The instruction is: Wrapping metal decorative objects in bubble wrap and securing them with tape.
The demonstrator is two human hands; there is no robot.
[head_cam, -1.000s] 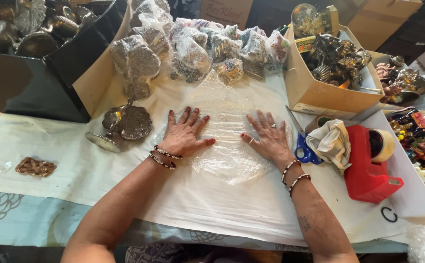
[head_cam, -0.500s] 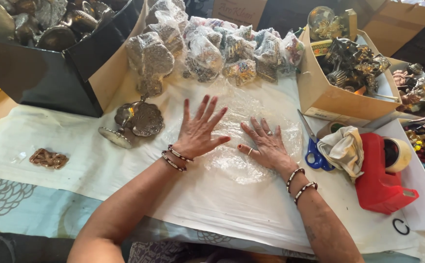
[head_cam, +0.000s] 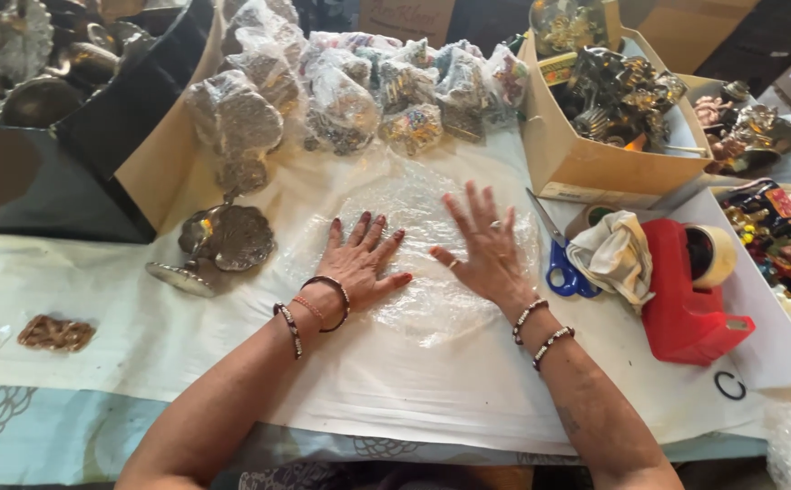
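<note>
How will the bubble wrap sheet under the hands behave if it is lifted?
The bubble wrap sheet is thin and clear, so probably floppy and very light. It lies wrinkled under both flat hands, left and right, so it may spring up.

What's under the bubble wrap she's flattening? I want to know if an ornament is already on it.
Under the bubble wrap only the white paper covering the table shows through. Both hands, left hand and right hand, lie flat on top. No ornament is on it.
</note>
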